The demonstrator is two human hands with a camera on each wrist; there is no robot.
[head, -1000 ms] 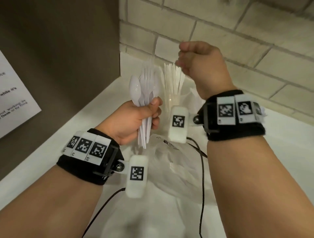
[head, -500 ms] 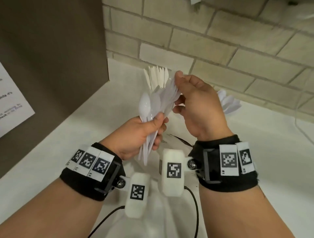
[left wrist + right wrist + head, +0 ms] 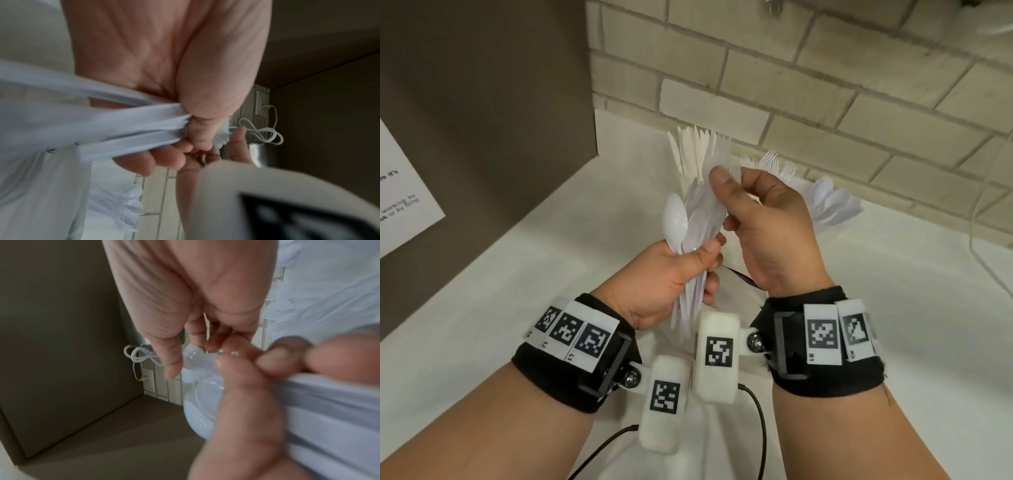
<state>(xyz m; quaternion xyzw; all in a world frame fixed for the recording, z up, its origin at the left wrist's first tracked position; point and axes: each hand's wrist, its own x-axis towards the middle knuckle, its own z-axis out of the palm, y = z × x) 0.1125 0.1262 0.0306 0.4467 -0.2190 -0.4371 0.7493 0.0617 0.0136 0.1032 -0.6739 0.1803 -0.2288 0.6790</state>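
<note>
The tan brick wall (image 3: 825, 85) fills the back, a brown panel (image 3: 482, 102) closes the left side, and a white counter (image 3: 500, 308) runs beneath both. Both forearms reach in from below, each with a black wrist band carrying printed markers, and the hands meet above the counter near the corner.

The left hand (image 3: 667, 277) sits lower, palm turned inward. Its fingers and thumb are wrapped tightly round the handles of a bundle of white plastic spoons (image 3: 688, 222). The bundle stands roughly upright in this fist, with the bowls fanning out above the thumb and the handle ends poking out below the hand.

The right hand (image 3: 767, 233) is raised just beside it, wrist bent and back of the hand facing the camera. Its thumb (image 3: 719, 178) and curled forefinger pinch the uppermost bowls of the same bundle. How many spoons that pinch takes cannot be told.

Behind the hands, by the wall, white knives (image 3: 695, 150) stand upright, with forks (image 3: 774, 164) and more spoons (image 3: 832, 205) fanned to their right. A paper notice (image 3: 400, 192) hangs on the panel.
</note>
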